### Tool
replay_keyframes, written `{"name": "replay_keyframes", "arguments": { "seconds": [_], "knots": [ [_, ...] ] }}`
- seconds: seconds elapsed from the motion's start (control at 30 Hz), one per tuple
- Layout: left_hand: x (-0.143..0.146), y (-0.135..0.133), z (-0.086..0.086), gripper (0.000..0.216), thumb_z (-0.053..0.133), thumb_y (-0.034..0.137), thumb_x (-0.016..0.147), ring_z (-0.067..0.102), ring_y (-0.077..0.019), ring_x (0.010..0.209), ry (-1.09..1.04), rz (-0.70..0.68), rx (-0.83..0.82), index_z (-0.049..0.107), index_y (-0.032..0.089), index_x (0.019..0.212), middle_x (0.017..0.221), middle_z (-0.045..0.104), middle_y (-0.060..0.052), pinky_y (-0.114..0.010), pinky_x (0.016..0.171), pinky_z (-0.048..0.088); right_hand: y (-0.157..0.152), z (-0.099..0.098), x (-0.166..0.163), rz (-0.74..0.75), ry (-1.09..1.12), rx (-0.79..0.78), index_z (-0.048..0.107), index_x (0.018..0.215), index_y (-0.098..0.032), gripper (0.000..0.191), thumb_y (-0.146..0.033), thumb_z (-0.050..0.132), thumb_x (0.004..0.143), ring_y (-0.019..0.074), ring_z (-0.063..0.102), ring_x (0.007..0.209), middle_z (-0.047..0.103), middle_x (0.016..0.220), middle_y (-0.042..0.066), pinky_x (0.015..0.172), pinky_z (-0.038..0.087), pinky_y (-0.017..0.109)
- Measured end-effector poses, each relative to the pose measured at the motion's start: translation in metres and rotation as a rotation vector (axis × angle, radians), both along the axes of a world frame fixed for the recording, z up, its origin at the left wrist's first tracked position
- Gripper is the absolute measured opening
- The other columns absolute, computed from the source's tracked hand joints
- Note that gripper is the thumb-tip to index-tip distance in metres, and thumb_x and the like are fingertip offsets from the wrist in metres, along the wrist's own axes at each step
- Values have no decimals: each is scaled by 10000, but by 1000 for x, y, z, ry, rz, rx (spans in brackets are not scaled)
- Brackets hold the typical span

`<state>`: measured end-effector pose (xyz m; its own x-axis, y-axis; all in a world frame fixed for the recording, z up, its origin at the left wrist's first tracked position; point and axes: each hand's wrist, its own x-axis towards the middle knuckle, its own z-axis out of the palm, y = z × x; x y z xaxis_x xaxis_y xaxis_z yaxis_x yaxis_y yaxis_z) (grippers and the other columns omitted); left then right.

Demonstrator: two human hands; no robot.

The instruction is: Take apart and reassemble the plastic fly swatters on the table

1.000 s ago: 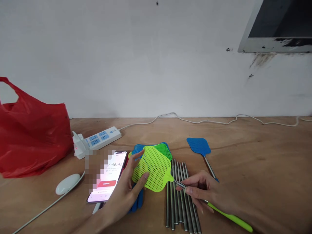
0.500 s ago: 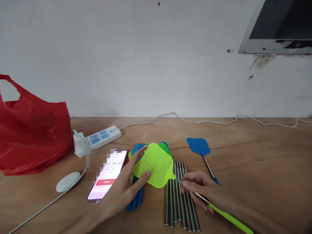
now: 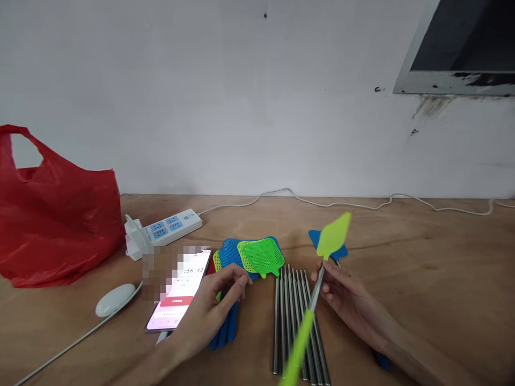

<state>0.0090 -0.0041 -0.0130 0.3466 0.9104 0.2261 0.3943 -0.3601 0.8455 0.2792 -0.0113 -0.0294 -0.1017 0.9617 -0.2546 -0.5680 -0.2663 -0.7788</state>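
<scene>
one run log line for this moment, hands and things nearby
right hand: holds yellow-green fly swatter | left hand: empty, near swatter heads | wooden table: metal rods, phone

Both forearms [image 3: 414, 346] slant toward the back edge of the table [image 3: 442, 257]. The left hand [image 3: 217, 300] is half-curled, thumb near fingertips; the right hand [image 3: 346, 297] is closed in a grip, fingers bent.
</scene>
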Motion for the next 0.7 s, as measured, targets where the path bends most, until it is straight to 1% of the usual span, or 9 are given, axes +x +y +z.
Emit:
{"name": "replay_keyframes", "arguments": {
  "seconds": [0.03, 0.07, 0.1, 0.17, 0.27, 0.33, 0.43, 0.6, 0.7],
  "knots": [
    [1, -1, 1, 325, 435, 435, 1010, 590, -171, 711, 15, -23, -5, 615, 230, 833, 733, 588, 11, -272, 646, 470, 0, -1, -1, 7, 12, 2, 756, 822, -177, 261, -355, 883, 680, 101, 624, 698, 712, 802, 25, 660, 549, 169],
    [1, -2, 3, 332, 430, 435, 1012, 600, -173, 721, 30, -48, -11, 623, 230, 837, 744, 605, 8, -272, 650, 473, 0, -2, -1, 20, 22, 12, 763, 829, -180, 246, -347, 878, 690, 126, 654, 785, 726, 849, 36, 751, 561, 201],
    [1, -2, 4, 337, 425, 438, 1014, 610, -175, 730, 47, -73, -20, 632, 230, 848, 760, 625, 4, -274, 653, 477, -1, -3, -3, 34, 29, 31, 769, 839, -183, 235, -343, 872, 701, 142, 665, 844, 732, 886, 41, 809, 558, 225],
    [2, -4, 4, 336, 425, 453, 1012, 621, -181, 740, 87, -116, -43, 647, 235, 885, 780, 655, 1, -284, 665, 479, -2, -6, -6, 52, 43, 76, 775, 845, -192, 214, -341, 861, 719, 141, 666, 865, 735, 935, 37, 845, 547, 240],
    [3, -7, 4, 327, 442, 484, 1001, 612, -191, 774, 192, -182, -54, 663, 248, 954, 827, 680, -2, -305, 703, 465, -5, -10, -10, 44, 50, 108, 780, 852, -214, 198, -342, 858, 723, 117, 657, 824, 730, 957, 16, 831, 537, 234],
    [3, -9, 4, 335, 441, 504, 995, 591, -191, 795, 255, -235, -71, 660, 252, 1021, 876, 678, -8, -302, 704, 452, -6, -12, -12, 39, 33, 110, 783, 858, -218, 220, -357, 867, 709, 116, 659, 799, 730, 919, 12, 813, 535, 234],
    [4, -11, 5, 380, 436, 545, 986, 554, -179, 792, 287, -291, -131, 630, 239, 1098, 891, 649, -10, -283, 694, 440, -8, -9, -14, 45, -21, 121, 787, 872, -210, 278, -379, 886, 675, 123, 670, 770, 738, 874, 25, 764, 534, 232],
    [11, -14, 9, 394, 413, 566, 991, 515, -178, 830, 343, -314, -211, 619, 230, 994, 892, 606, -2, -281, 714, 411, -10, -1, -20, 71, -105, 144, 777, 801, -194, 295, -415, 894, 646, 138, 666, 733, 727, 808, 34, 684, 524, 245],
    [18, -15, 11, 427, 360, 565, 1007, 493, -169, 776, 361, -304, -183, 585, 218, 899, 810, 565, 11, -280, 690, 388, -12, 0, -28, 82, -121, 158, 766, 775, -190, 297, -418, 897, 636, 134, 631, 711, 687, 749, 18, 642, 503, 239]
  ]
}}
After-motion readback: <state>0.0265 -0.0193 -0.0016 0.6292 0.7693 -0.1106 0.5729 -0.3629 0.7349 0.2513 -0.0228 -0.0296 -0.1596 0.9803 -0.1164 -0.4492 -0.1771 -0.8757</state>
